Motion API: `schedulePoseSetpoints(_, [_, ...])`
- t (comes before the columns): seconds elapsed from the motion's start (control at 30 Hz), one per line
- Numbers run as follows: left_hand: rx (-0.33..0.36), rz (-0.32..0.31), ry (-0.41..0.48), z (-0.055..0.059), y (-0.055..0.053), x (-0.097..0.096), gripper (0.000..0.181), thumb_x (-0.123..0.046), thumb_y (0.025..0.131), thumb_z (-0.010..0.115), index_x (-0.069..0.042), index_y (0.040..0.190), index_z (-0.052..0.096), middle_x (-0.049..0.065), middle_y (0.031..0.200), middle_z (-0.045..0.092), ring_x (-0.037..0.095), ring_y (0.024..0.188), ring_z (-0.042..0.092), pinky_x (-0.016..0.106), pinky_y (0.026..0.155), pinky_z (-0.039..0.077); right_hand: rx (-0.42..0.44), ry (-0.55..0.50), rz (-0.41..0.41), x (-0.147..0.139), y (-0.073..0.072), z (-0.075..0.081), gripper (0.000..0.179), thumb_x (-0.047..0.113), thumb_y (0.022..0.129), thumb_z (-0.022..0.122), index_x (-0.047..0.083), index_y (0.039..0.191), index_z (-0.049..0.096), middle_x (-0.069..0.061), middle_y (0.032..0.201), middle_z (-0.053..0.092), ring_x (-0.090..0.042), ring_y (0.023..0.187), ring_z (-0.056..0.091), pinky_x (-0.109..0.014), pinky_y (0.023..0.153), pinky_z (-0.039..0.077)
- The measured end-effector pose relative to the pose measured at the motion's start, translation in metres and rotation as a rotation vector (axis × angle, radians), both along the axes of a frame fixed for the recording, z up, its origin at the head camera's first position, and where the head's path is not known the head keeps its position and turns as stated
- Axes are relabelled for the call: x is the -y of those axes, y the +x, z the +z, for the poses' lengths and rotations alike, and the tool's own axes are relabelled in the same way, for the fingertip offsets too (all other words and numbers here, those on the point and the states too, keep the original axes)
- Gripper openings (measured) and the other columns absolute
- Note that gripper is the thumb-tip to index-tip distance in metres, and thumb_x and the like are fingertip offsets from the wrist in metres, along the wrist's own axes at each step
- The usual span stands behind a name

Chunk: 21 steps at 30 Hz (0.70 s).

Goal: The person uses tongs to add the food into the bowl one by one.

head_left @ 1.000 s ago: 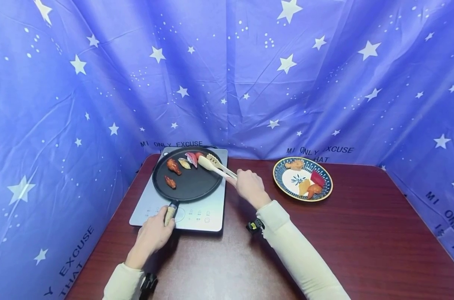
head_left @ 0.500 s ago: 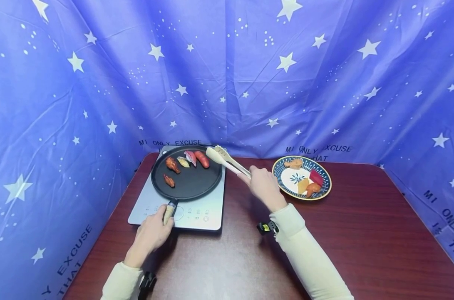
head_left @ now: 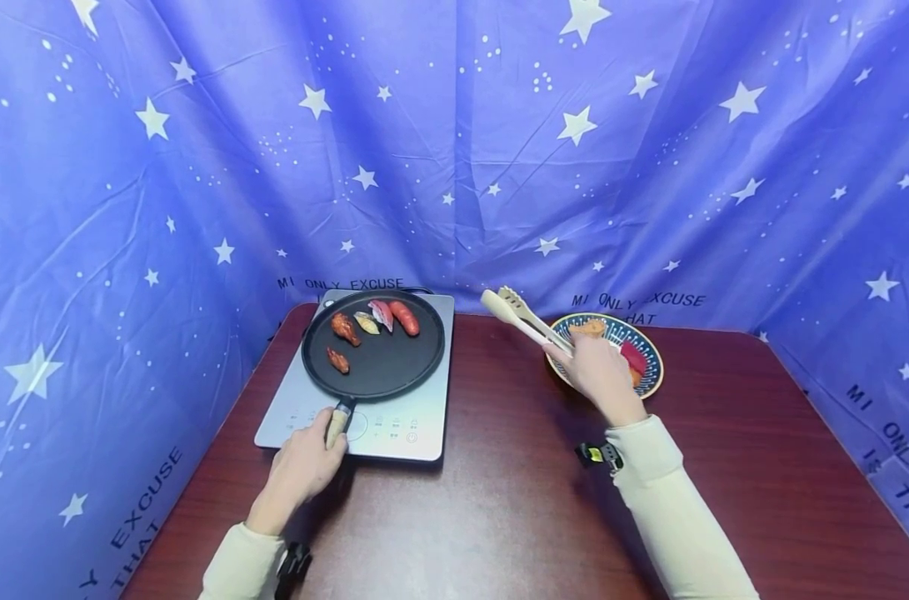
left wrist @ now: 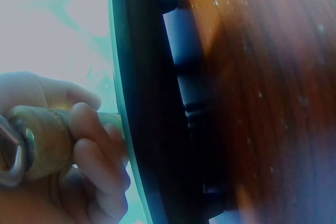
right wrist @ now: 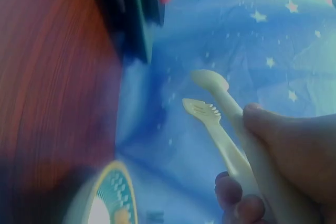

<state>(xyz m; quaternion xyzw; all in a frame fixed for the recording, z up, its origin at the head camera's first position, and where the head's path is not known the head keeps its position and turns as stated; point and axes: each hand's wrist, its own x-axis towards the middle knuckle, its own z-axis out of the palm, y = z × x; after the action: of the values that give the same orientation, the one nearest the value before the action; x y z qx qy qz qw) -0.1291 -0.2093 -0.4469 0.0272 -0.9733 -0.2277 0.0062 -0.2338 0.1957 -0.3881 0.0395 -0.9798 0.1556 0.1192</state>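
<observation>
My left hand (head_left: 307,461) grips the wooden handle (head_left: 337,425) of a round black frying pan (head_left: 372,367), its fingers curled round it in the left wrist view. In the pan lie a red sausage (head_left: 404,318), a pink-and-white piece (head_left: 382,313), a yellowish shell-like piece (head_left: 367,323) and two browned chicken pieces (head_left: 345,328). My right hand (head_left: 600,371) holds cream tongs (right wrist: 231,114) between thumb and fingers. The tongs' tips are apart with nothing between them. Hand and tongs overlap a patterned plate (head_left: 655,367), hiding part of its food.
Under the pan is a silver induction cooktop (head_left: 424,433) with touch marks at its front. The plate bears an orange-brown piece (head_left: 591,327) and a dark red piece (head_left: 633,357). A blue star-printed curtain (head_left: 454,167) stands behind the reddish wooden table (head_left: 484,500).
The tongs have let go of the sausage, which now lies in the pan. My right hand has moved right with the tongs, from pan to plate. The left hand stays on the handle.
</observation>
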Motion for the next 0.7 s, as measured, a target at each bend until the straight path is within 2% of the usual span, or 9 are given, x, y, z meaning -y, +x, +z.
schedulePoseSetpoints(0.1, [0.004, 0.001, 0.002, 0.001, 0.000, 0.000, 0.052, -0.028, 0.088, 0.052, -0.006, 0.135, 0.044, 0.022, 0.091, 0.062, 0.036, 0.078, 0.061, 0.047, 0.059, 0.043, 0.028, -0.006, -0.006, -0.018, 0.000, -0.002, 0.054, 0.054, 0.093, 0.045, 0.004, 0.082, 0.059, -0.014, 0.064, 0.051, -0.035, 0.058, 0.054, -0.046, 0.045, 0.038])
schedulePoseSetpoints(0.2, [0.005, 0.005, 0.003, 0.001, 0.000, 0.000, 0.052, -0.028, 0.088, 0.052, -0.006, 0.135, 0.044, 0.022, 0.091, 0.062, 0.035, 0.078, 0.061, 0.047, 0.059, 0.043, 0.045, -0.010, -0.021, -0.033, 0.001, -0.003, 0.055, 0.052, 0.097, 0.036, 0.004, 0.078, 0.058, -0.014, 0.063, 0.050, -0.032, 0.055, 0.051, -0.045, 0.045, 0.037])
schedulePoseSetpoints(0.3, [0.004, 0.006, 0.007, 0.000, 0.000, 0.000, 0.052, -0.028, 0.088, 0.052, -0.006, 0.135, 0.045, 0.021, 0.090, 0.062, 0.035, 0.077, 0.061, 0.047, 0.059, 0.043, 0.048, -0.006, -0.037, -0.048, 0.002, -0.004, 0.055, 0.048, 0.099, 0.031, 0.005, 0.074, 0.055, -0.014, 0.064, 0.052, -0.034, 0.057, 0.053, -0.047, 0.048, 0.039])
schedulePoseSetpoints(0.4, [0.003, 0.004, 0.012, 0.000, 0.000, 0.000, 0.052, -0.027, 0.088, 0.052, -0.006, 0.135, 0.045, 0.020, 0.088, 0.062, 0.034, 0.075, 0.060, 0.047, 0.058, 0.043, 0.061, -0.008, -0.063, -0.064, 0.003, -0.005, 0.054, 0.046, 0.100, 0.030, 0.005, 0.077, 0.057, -0.015, 0.065, 0.057, -0.039, 0.062, 0.056, -0.050, 0.051, 0.040])
schedulePoseSetpoints(0.6, [0.007, 0.005, 0.009, 0.000, 0.000, 0.000, 0.052, -0.028, 0.089, 0.051, -0.006, 0.136, 0.044, 0.022, 0.091, 0.062, 0.035, 0.077, 0.061, 0.048, 0.059, 0.043, 0.061, 0.000, -0.102, -0.096, 0.002, -0.014, 0.057, 0.045, 0.100, 0.030, -0.001, 0.081, 0.058, -0.034, 0.080, 0.058, -0.050, 0.066, 0.057, -0.054, 0.050, 0.039])
schedulePoseSetpoints(0.7, [0.011, 0.005, 0.005, 0.000, 0.000, 0.001, 0.053, -0.028, 0.089, 0.051, -0.006, 0.136, 0.044, 0.023, 0.092, 0.062, 0.035, 0.077, 0.061, 0.048, 0.059, 0.043, 0.079, 0.006, -0.126, -0.112, 0.000, -0.018, 0.058, 0.045, 0.099, 0.030, -0.003, 0.085, 0.059, -0.039, 0.090, 0.056, -0.051, 0.070, 0.056, -0.054, 0.052, 0.039])
